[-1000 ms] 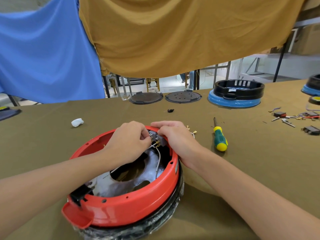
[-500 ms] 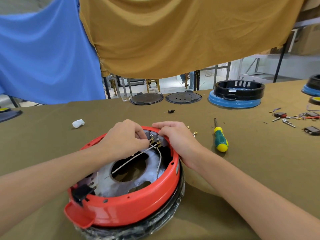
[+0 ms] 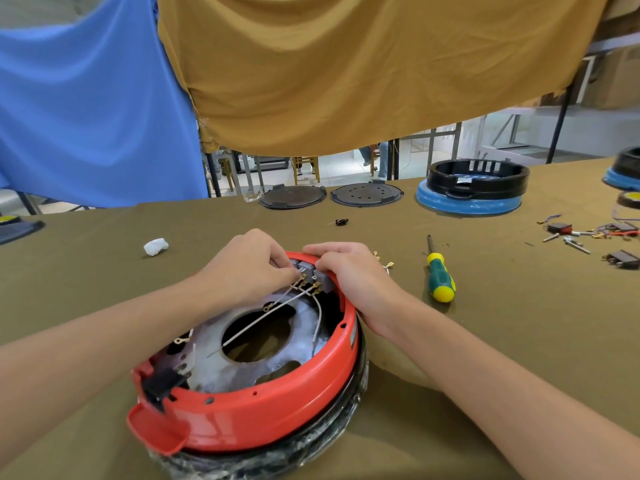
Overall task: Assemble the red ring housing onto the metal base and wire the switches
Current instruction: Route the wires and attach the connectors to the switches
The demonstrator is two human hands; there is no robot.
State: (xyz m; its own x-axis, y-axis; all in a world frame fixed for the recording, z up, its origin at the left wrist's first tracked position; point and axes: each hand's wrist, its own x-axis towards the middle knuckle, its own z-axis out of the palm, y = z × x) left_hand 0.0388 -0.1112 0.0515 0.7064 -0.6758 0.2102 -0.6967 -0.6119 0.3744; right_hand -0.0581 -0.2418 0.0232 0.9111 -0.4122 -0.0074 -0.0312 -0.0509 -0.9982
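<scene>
Olive-cloth table (image 3: 485, 341) carries the red plastic ring housing (image 3: 270, 415), seated on the silvery metal base (image 3: 308, 327) at near centre. Left hand (image 3: 249, 271) pinches a brass wire terminal at the grey switches (image 3: 313, 271); right hand (image 3: 356, 282) grips the far rim, likely to steady them.

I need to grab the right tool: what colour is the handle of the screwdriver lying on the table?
The screwdriver handle is green with yellow bands and end, seen clearly in the head view.

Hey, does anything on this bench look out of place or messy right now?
Mostly tidy. One white wire lies loose across the metal base opening, its near end unattached. A crumpled white wad sits alone on the table.
</scene>
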